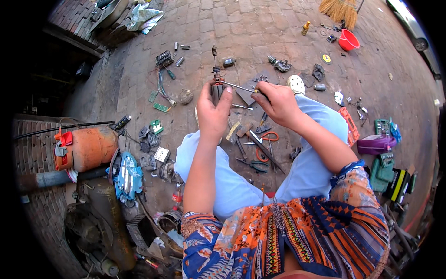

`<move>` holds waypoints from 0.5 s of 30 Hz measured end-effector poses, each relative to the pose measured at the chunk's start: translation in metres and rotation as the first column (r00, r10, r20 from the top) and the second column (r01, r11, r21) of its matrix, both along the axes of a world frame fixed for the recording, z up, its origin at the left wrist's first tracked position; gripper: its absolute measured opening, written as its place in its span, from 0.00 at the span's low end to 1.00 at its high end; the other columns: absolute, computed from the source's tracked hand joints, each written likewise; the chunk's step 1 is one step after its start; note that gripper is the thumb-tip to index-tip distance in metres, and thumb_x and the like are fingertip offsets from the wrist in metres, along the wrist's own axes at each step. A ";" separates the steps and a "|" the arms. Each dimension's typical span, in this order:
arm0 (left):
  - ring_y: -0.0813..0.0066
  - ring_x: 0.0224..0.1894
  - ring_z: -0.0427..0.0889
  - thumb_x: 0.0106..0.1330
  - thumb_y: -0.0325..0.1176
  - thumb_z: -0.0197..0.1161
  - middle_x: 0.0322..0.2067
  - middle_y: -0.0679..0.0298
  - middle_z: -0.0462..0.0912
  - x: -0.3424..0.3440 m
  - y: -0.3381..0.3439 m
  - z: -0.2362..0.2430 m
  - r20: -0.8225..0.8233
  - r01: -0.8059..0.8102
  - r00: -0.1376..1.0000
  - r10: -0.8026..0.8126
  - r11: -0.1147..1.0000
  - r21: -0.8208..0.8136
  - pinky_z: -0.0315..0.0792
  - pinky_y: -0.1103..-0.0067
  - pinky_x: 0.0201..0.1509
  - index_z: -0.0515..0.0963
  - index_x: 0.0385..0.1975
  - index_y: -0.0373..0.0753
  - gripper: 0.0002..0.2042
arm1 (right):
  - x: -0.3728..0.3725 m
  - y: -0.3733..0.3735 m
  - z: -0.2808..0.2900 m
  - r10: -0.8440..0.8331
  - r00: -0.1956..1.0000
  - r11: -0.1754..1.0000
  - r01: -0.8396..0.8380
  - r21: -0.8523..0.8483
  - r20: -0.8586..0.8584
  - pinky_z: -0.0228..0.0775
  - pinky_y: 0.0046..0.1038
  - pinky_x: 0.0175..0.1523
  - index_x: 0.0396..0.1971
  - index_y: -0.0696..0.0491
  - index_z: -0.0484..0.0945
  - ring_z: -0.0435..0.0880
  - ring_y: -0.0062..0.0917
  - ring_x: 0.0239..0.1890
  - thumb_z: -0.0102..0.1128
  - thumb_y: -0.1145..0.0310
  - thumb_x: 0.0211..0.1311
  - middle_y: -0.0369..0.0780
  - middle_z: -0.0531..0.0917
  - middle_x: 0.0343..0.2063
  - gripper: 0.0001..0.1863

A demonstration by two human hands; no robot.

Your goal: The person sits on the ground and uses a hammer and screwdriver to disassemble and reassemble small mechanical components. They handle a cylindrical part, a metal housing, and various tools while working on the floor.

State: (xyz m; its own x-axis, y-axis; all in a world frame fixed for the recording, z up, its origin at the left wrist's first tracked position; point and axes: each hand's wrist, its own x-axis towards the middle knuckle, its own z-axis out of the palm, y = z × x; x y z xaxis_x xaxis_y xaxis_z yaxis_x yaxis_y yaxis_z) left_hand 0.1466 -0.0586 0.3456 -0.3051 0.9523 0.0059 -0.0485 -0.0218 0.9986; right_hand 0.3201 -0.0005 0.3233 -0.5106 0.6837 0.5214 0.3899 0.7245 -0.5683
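motor part (217,93), dark ribbed body, thin shaft with a coiled bit on top, sits in the left hand (213,111), up in front of the knees, above the brick floor (195,28). held roughly upright, shaft end pointing away from the person, probably so the reddish collar end stays exposed for the tool. left grip low on the body, likely to steady it and leave the top free.

screwdriver (238,87) in the right hand (280,106), shaft about level, tip at the collar end; contact or just beside it, can't tell. coming in from the side probably gives the right wrist room.

left fingers: curled in around the body, thumb along the right side, gap only as wide as the part; far side hidden. right fingers: closed round the handle, no spare gap visible, index side toward the shaft.

loose tools lie between the legs: hammer (244,129), orange-handled scissors (270,136), pliers (252,164). likely put there for easy reach. circuit boards (161,107) and wires (162,86) off to the left, well apart from the hands, probably set aside so the work spot isn't cluttered.
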 end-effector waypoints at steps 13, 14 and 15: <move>0.84 0.21 0.70 0.61 0.31 0.60 0.22 0.68 0.74 -0.006 0.002 -0.008 -0.149 -0.105 0.983 0.103 0.994 -0.004 0.65 0.82 0.24 0.71 0.36 0.32 0.10 | -0.001 -0.001 0.010 -0.059 0.997 0.989 0.050 0.141 0.057 0.66 0.36 0.23 0.21 0.54 0.67 0.76 0.39 0.20 0.62 0.63 0.54 0.41 0.74 0.18 0.15; 0.83 0.22 0.70 0.60 0.30 0.60 0.22 0.67 0.74 -0.006 0.003 -0.010 -0.191 -0.129 0.973 0.127 0.992 0.000 0.66 0.81 0.25 0.71 0.36 0.32 0.10 | -0.002 -0.002 0.012 -0.068 0.995 0.987 0.057 0.149 0.074 0.66 0.36 0.23 0.21 0.54 0.67 0.76 0.39 0.20 0.62 0.62 0.54 0.41 0.74 0.18 0.15; 0.84 0.22 0.69 0.61 0.31 0.60 0.22 0.68 0.74 -0.005 0.003 -0.011 -0.272 -0.147 0.951 0.148 0.989 0.027 0.65 0.82 0.24 0.71 0.36 0.32 0.09 | -0.002 -0.003 0.012 -0.072 0.995 0.988 0.061 0.140 0.074 0.66 0.35 0.23 0.21 0.54 0.67 0.76 0.39 0.20 0.62 0.63 0.54 0.41 0.74 0.17 0.15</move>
State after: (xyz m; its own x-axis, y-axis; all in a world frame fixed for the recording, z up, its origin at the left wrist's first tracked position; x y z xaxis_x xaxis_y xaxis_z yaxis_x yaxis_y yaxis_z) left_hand 0.1416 -0.0553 0.3350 -0.4280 0.8965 0.1141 0.2300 -0.0141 0.9731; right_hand 0.3181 -0.0038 0.3349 -0.5093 0.6419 0.5731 0.4792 0.7648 -0.4307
